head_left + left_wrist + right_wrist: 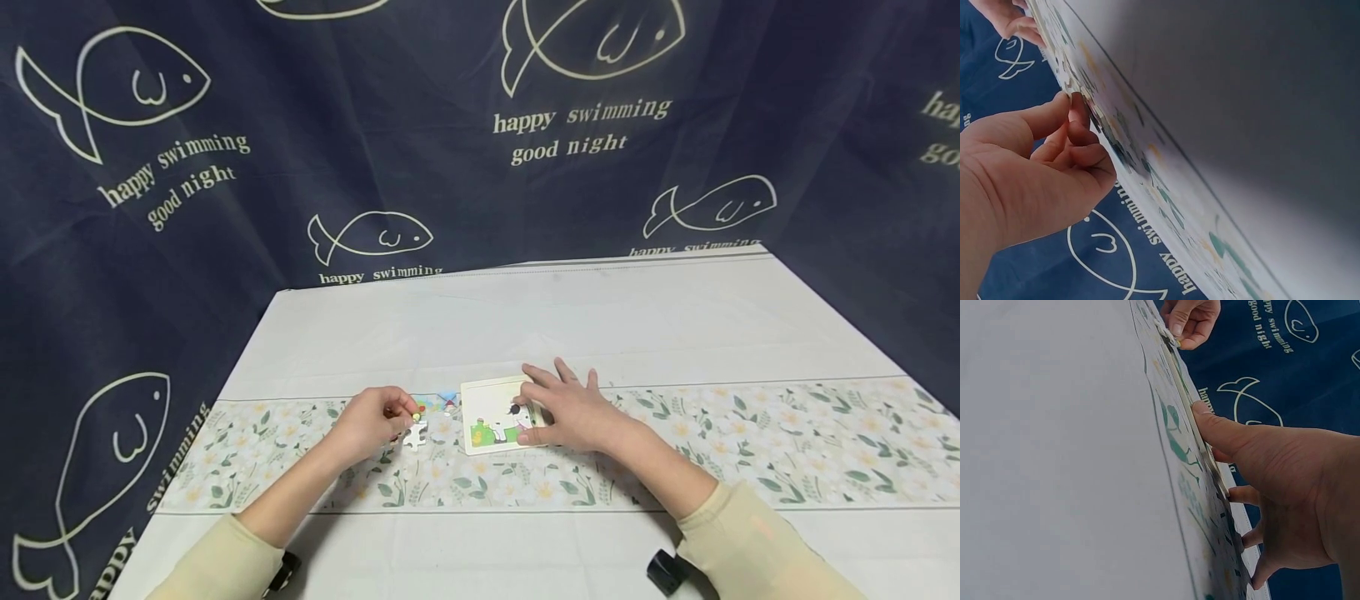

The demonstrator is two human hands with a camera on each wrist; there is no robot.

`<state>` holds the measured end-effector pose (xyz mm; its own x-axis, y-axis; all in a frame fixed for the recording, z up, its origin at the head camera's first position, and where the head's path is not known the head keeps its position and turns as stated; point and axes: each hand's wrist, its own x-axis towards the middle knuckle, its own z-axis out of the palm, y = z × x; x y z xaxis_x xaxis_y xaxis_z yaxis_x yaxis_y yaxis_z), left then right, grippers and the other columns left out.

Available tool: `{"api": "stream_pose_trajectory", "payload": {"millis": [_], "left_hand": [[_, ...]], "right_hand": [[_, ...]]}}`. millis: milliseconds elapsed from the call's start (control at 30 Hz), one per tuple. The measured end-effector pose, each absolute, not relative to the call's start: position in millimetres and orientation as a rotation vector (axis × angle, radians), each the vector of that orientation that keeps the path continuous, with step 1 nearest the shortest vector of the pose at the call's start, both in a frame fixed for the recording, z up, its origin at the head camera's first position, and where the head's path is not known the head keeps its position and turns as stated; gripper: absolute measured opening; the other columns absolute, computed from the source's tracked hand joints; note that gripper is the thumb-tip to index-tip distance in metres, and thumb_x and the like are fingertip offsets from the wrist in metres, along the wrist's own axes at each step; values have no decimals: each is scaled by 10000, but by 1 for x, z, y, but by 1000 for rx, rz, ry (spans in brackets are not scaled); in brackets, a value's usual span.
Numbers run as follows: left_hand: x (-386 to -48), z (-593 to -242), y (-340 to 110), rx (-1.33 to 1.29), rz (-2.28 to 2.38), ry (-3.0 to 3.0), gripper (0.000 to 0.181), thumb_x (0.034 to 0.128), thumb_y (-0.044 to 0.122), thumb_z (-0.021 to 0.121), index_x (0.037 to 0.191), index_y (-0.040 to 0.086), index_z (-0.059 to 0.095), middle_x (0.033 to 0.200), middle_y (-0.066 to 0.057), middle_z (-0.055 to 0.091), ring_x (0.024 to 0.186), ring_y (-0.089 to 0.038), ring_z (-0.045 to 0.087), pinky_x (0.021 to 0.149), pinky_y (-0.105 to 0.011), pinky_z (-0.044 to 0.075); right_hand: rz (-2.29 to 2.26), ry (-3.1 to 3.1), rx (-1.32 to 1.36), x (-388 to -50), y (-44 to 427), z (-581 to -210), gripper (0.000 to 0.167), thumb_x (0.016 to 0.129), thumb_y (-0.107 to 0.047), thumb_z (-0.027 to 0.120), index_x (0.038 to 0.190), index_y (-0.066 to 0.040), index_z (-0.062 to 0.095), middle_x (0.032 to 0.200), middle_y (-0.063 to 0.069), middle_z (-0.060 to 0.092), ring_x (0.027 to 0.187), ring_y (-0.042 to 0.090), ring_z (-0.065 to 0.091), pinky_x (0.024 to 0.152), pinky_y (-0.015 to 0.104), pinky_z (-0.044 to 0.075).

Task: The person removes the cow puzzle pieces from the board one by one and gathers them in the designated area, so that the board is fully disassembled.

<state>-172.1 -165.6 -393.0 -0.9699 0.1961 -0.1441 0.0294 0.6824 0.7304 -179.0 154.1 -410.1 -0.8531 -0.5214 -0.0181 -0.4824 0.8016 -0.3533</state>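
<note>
A jigsaw puzzle board (487,396) with a pale frame lies on the floral strip, a partly assembled black-and-white animal on green at its lower part. My right hand (573,410) rests over the board's right side, fingers spread, with the thumb (1210,419) at the near edge. To the left of the board, my left hand (371,423) pinches a small jigsaw piece (416,416) with yellow-green on it between thumb and forefinger. Beside those fingertips are a white jigsaw piece (414,437) and other colourful pieces (448,403), some hidden by the hand.
Under everything is a table with a white cover (480,550) and a floral strip (750,442) across it. A dark blue curtain (465,183) with fish drawings hangs behind and at both sides.
</note>
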Motion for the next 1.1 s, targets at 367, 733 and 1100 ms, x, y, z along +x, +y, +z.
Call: {"api": "stream_pose_trajectory", "payload": {"millis": [367,733,1100], "left_hand": [[-171,-392,-166,122,1186,2683,40,977,25,645,987,52,672,797,-60,608,651,-181,535,600,-320,453],[-171,-392,-162,146,1145,2758,49,999,111,644,970,91,678,820,-42,623,654,-182,540,595,-333,459],[-170,-390,-157,189,1177,2754,36,983,108,661,964,102,691,795,-44,619,599,-176,515,545,-314,417]], "right_hand": [[-524,2873,-810,-179,154,-410,333,867,-562,725,1049,-322,583,1624,109,316,1443,579,161,972,866,106],[-581,2823,-832,-178,160,-407,224,967,-465,646,1150,-340,613,1643,102,271,1458,561,122,999,848,56],[-630,2805,-804,-178,160,-405,483,956,-400,689,1384,-234,541,1642,104,275,1471,535,122,1022,830,49]]}}
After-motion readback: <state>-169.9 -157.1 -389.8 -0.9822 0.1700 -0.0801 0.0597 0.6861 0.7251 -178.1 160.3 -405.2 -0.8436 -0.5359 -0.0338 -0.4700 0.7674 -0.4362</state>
